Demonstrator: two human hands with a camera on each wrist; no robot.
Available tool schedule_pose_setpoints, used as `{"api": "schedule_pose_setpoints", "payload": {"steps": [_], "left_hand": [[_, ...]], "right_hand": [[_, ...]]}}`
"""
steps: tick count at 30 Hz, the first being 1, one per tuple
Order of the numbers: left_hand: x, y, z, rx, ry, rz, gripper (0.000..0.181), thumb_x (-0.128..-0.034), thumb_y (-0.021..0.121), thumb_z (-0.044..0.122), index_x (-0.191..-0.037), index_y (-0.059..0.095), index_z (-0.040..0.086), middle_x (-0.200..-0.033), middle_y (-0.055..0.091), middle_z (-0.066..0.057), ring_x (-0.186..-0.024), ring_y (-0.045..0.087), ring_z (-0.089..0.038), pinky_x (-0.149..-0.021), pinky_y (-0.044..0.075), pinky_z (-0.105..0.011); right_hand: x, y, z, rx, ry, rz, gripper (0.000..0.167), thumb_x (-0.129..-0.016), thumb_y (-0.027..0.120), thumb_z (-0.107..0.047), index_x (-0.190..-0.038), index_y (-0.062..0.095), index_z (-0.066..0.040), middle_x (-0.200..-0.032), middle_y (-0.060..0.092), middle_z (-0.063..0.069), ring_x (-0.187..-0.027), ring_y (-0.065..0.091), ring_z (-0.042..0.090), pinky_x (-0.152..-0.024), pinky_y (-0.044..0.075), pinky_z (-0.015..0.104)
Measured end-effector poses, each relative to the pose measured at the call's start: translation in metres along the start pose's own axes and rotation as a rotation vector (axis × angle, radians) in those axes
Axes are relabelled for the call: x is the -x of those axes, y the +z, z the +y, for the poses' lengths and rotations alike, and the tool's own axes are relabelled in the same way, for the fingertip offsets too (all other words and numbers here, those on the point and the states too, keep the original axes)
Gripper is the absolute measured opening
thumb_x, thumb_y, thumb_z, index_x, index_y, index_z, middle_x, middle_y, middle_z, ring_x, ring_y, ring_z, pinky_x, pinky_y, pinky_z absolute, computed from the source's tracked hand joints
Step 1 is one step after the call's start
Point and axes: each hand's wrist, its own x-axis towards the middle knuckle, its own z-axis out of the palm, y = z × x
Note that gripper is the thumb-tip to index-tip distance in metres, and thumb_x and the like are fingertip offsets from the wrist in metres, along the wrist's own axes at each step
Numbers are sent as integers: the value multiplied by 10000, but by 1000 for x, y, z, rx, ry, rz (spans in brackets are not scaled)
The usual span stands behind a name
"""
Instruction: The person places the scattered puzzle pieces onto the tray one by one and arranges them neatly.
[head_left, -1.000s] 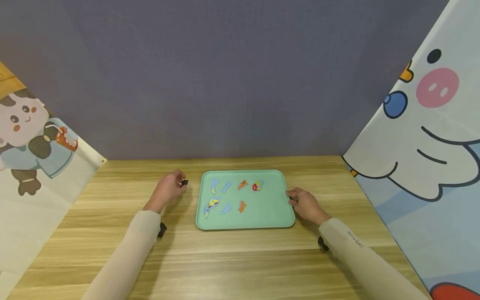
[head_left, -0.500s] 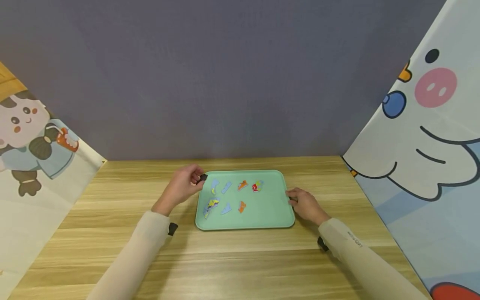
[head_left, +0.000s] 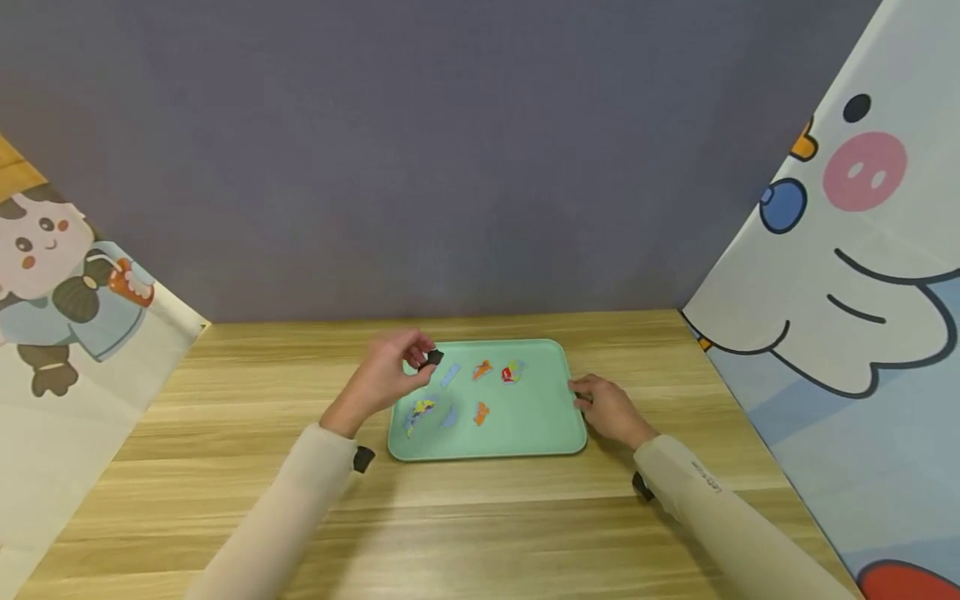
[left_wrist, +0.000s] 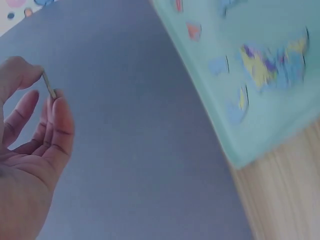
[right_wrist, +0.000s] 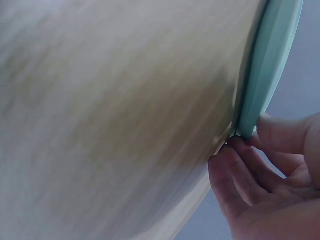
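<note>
My left hand (head_left: 384, 372) pinches a small dark, flat puzzle piece (head_left: 432, 358) between thumb and fingertips above the upper left part of a mint-green tray (head_left: 543, 417). The left wrist view shows this puzzle piece (left_wrist: 49, 84) edge-on, so its printed face cannot be seen. On the right, my right hand (head_left: 611, 411) grips the tray's short edge, its thumb at the rim (right_wrist: 265, 75) and its fingers against the underside. Several loose puzzle pieces lie on the tray, among them an orange piece (head_left: 481, 413), a red-and-yellow piece (head_left: 512, 372) and a joined yellow-blue cluster (head_left: 418, 415).
The tray rests on a wood-grain table (head_left: 480, 533). Behind the table rises a grey-purple panel (head_left: 450, 167). Cartoon-printed panels (head_left: 847, 317) flank the table on both sides.
My left hand has moved right with the dark puzzle piece, from beside the tray to over its upper left corner, covering a blue-yellow piece there. The right hand keeps its hold.
</note>
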Motion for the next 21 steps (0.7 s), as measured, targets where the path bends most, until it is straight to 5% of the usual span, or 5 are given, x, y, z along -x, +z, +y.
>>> {"api": "schedule_pose_setpoints", "payload": {"steps": [8,16,19,21], "left_hand": [[-8,45,18,34,-8,-147,165,-795,710,26,-936,635,66,-887,605,-19,-724,579,-114,-658,521,-295],[-22,92,29,90,-113,-319,139,-829,690,35,-950,632,70,-890,597,-10,-682,594,-55,-574,508,-230],[-27,107,28,46,-74,-355,161,-811,710,26,-955,642,51,-877,633,-30,-673,603,-55,-843,497,-362],[-30,114,28,10,-46,-371,172,-802,716,24,-956,646,52,-860,652,-25,-679,615,-56,-1009,353,-473]], "right_hand": [[0,2,1,-5,-10,11,368,-911,591,-15,-1270,550,55,-1242,562,151,-1153,513,348,-941,424,462],[0,1,1,-6,-13,16,364,-908,598,-16,-1261,554,61,-1224,568,150,-1129,530,342,-927,438,454],[1,2,1,-9,-5,8,368,-912,595,-22,-1270,550,53,-1236,561,149,-1132,530,338,-926,441,446],[1,2,2,-7,0,7,370,-913,594,-21,-1273,549,49,-1241,558,150,-1134,529,338,-926,441,445]]}}
